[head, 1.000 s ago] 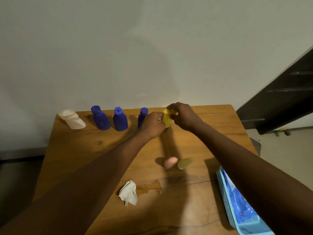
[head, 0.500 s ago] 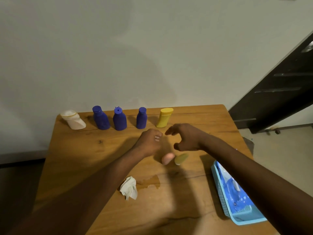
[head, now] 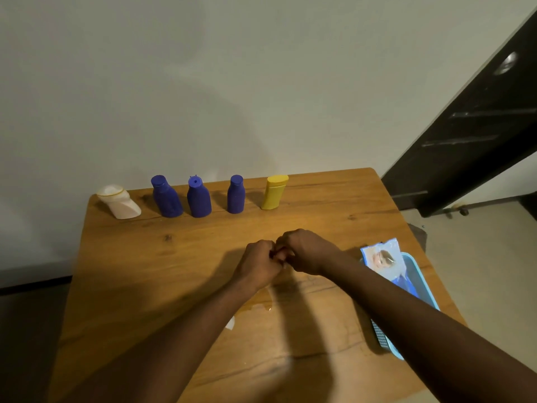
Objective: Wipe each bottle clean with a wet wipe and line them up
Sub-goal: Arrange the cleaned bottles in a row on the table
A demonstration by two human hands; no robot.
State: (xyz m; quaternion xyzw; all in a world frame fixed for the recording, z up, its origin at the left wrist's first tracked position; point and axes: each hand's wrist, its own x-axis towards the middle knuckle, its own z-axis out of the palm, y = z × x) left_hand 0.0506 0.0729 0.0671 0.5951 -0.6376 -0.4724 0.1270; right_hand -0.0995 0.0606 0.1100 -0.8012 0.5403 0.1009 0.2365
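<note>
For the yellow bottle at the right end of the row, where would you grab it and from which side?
Take the yellow bottle around its body just below the cap, coming from the front-right. It stands cap-up at the row's end, with a blue bottle to its left and bare table on its right, so that side looks freest.

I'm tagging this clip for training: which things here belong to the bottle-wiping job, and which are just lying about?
Job: white bottle, left blue bottle, middle blue bottle, right blue bottle, yellow bottle, wipe pack, crumpled wipe, left hand, right hand.
Lying about: blue basket, wet patch, dark structure at right.
</note>
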